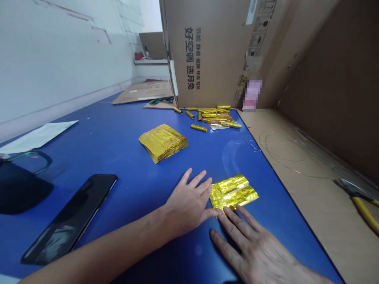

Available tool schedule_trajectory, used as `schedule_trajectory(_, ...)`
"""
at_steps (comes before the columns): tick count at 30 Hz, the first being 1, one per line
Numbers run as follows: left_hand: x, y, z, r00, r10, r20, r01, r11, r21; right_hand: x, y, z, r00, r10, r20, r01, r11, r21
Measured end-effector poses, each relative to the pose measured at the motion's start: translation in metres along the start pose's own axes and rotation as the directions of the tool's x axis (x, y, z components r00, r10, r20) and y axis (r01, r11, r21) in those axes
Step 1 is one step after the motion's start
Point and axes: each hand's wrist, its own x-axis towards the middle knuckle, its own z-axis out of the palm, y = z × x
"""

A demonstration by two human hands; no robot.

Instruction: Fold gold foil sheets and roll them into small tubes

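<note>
A gold foil sheet (233,192), partly rolled or folded, lies on the blue table (124,134) in front of me. My left hand (189,203) lies flat with spread fingers, its fingertips touching the foil's left edge. My right hand (251,246) also lies flat and open, its fingertips at the foil's near edge. Farther back sits a stack of flat gold foil sheets (163,142). Beyond that lies a heap of rolled gold foil tubes (213,116).
A black phone (72,217) lies at the left, with a dark bag (20,183) and a white paper (38,136) beyond. Cardboard boxes (207,51) wall the back and right. Yellow-handled pliers (359,201) and thin wire (284,148) rest on the cardboard at the right.
</note>
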Motion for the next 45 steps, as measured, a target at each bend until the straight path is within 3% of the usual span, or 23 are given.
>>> schedule_trajectory(6,0.000,0.003,0.004,0.999,-0.029,-0.022,0.029,0.999,0.015,0.006,0.009,-0.020,0.992,0.096,0.085,-0.103,0.990,0.093)
schedule_trajectory(18,-0.002,0.004,0.006,0.998,-0.057,-0.030,0.057,0.998,0.008,0.001,0.009,-0.009,0.995,0.084,0.060,-0.087,0.995,0.049)
schedule_trajectory(25,-0.003,0.007,0.007,0.994,0.024,-0.103,-0.021,0.999,0.028,0.004,0.010,-0.014,0.989,0.081,0.127,-0.092,0.992,0.087)
schedule_trajectory(29,-0.005,0.010,0.009,0.988,0.133,-0.082,-0.137,0.990,-0.045,0.005,0.010,-0.016,0.982,0.098,0.162,-0.116,0.987,0.107)
schedule_trajectory(39,-0.006,0.012,0.008,0.996,0.069,0.053,-0.061,0.989,-0.133,0.002,0.010,-0.013,0.981,0.078,0.179,-0.104,0.984,0.144)
schedule_trajectory(45,-0.005,0.013,0.006,0.998,0.039,0.041,-0.030,0.982,-0.187,0.001,0.010,-0.019,0.978,0.160,0.138,-0.190,0.951,0.244)
